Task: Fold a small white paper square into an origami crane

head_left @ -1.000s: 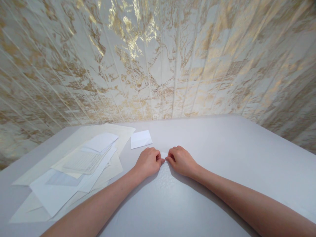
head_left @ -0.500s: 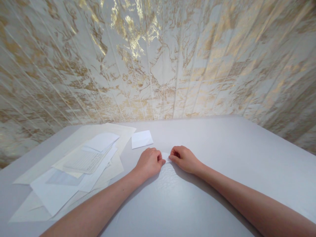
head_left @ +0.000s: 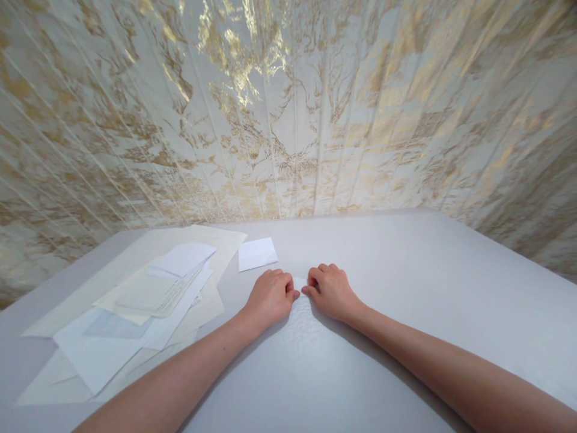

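Note:
Between my two hands, on the tabletop, lies a small white piece of paper (head_left: 298,284), mostly covered by my fingers. My left hand (head_left: 273,294) is closed, its thumb and fingertips pinching the left side of the paper. From the other side my right hand (head_left: 330,290) grips it, fingers curled and thumb pressed near its lower edge. Only a narrow strip of the paper shows, so its full shape is hidden. Just beyond my left hand rests a folded white paper (head_left: 258,254), flat and apart from both hands.
On the left, a loose pile of white and cream sheets (head_left: 103,355) spreads over the pale table (head_left: 406,264). A lined sheet with writing (head_left: 151,293) lies on it. Behind the table's far edge stands a wall covering (head_left: 297,120) patterned in gold and white.
My right hand has shifted slightly left, its thumb now closer to my left hand, and less paper shows between them. My left hand stays almost in place.

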The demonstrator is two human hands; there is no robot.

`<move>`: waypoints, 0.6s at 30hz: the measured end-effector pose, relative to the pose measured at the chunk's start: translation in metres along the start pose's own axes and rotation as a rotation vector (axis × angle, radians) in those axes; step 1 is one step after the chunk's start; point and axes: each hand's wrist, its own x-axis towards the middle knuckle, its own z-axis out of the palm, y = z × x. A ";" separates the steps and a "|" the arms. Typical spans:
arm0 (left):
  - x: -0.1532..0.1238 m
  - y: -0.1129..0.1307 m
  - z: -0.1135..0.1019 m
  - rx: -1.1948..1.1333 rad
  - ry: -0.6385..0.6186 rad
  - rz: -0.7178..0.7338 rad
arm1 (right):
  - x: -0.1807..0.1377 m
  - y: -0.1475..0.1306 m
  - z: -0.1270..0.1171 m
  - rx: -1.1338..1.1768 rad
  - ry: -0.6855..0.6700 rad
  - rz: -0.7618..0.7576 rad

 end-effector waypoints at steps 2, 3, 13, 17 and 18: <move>0.000 0.001 -0.001 -0.013 0.004 -0.028 | 0.001 0.001 0.000 -0.001 -0.022 0.007; 0.000 0.001 -0.001 -0.026 0.004 -0.045 | 0.001 0.001 0.000 0.002 -0.031 0.010; -0.001 -0.003 -0.001 -0.071 -0.008 -0.072 | 0.007 0.015 0.000 0.261 -0.011 -0.055; -0.005 -0.002 0.000 -0.080 0.041 -0.060 | 0.002 0.012 -0.002 0.320 -0.007 -0.105; -0.006 -0.001 0.000 -0.091 0.049 -0.058 | 0.000 0.009 -0.003 0.319 -0.009 -0.101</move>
